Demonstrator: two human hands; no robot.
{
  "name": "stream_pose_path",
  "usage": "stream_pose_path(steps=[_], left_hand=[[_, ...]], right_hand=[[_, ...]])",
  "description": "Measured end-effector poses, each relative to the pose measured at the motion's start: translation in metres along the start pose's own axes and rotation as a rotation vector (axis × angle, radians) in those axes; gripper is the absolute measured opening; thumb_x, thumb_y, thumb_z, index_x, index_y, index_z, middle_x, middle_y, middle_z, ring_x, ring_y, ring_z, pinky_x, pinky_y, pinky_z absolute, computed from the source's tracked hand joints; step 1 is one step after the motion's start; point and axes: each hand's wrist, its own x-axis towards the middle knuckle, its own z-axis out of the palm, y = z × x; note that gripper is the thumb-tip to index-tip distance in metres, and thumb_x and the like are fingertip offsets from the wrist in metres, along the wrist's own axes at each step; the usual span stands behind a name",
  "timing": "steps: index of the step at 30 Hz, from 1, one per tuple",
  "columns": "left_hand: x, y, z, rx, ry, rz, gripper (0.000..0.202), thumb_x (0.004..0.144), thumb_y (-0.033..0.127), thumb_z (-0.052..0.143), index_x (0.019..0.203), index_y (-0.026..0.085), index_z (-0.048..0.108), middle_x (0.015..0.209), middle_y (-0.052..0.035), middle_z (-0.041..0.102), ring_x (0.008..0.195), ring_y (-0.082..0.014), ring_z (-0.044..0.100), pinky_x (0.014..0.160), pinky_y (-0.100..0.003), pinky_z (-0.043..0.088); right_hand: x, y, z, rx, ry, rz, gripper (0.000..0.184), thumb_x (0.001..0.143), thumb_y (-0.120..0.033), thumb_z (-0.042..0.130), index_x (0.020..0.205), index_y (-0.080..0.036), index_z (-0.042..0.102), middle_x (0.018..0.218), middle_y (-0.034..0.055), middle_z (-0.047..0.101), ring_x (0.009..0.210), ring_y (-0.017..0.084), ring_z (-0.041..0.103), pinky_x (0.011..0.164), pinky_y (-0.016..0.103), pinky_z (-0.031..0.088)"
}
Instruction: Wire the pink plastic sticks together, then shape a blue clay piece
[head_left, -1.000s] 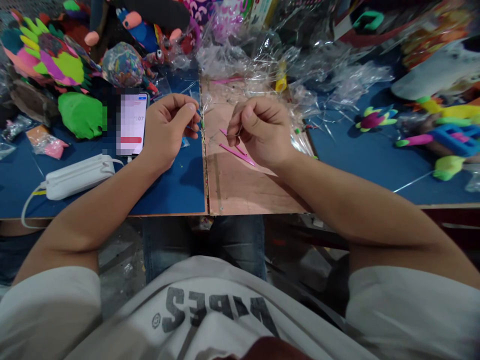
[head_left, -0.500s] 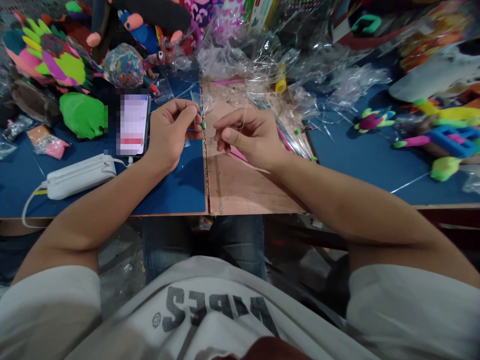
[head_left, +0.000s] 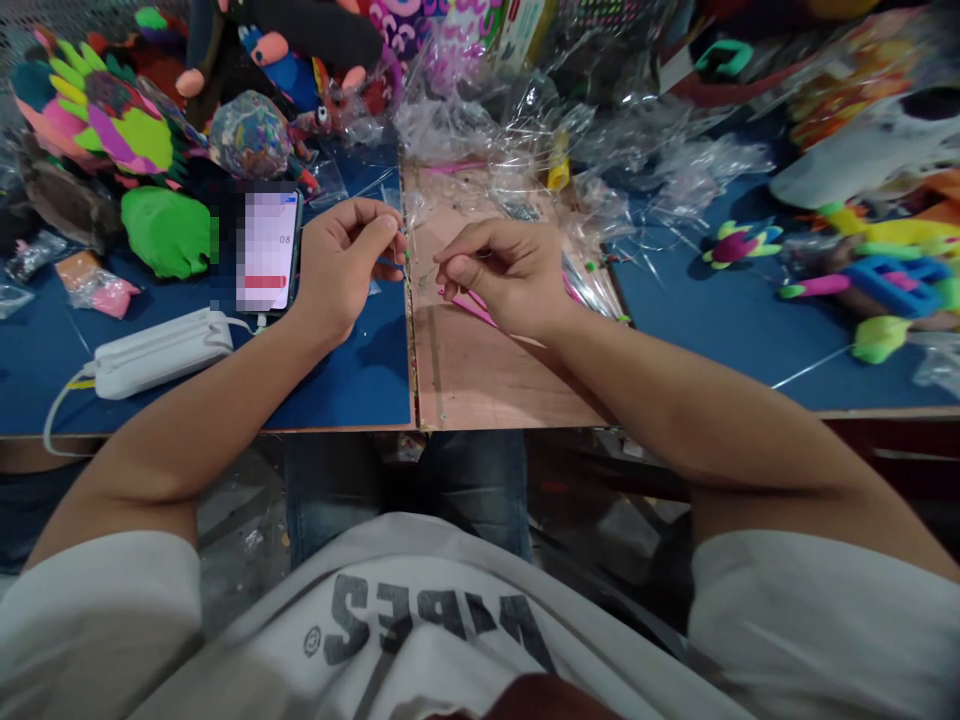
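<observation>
My left hand (head_left: 341,262) is closed in a pinch over the seam between the blue mat (head_left: 337,380) and the bare wooden board (head_left: 480,380); a tiny green piece (head_left: 407,256) shows at its fingertips. My right hand (head_left: 504,272) is also pinched shut, fingertips a few centimetres from the left ones, on something thin I cannot make out. A pink strip (head_left: 480,310) lies on the board under the right hand.
A phone (head_left: 268,250) and a white power bank (head_left: 157,352) with a cable lie left of my left hand. Bright foam toys (head_left: 112,125) crowd the back left, crumpled clear plastic bags (head_left: 540,120) the back middle, more foam pieces (head_left: 892,280) the right.
My right hand moved left toward the left hand, opened its fingers partway half a second ago, then pinched shut again. The left hand stayed in place.
</observation>
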Motion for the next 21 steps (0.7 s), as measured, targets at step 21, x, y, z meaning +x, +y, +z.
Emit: stream_pose_path(steps=[21], left_hand=[[-0.005, -0.007, -0.008, 0.384, -0.189, 0.298, 0.046, 0.101, 0.066, 0.082, 0.115, 0.022, 0.082, 0.097, -0.0080, 0.080, 0.104, -0.0285, 0.082, 0.100, -0.047, 0.069]], right_hand=[[0.003, -0.019, 0.000, -0.052, -0.025, 0.107, 0.049, 0.094, -0.075, 0.090, 0.094, -0.027, 0.079, 0.079, 0.0006, 0.070, 0.069, 0.017, 0.062, 0.062, 0.034, 0.056]])
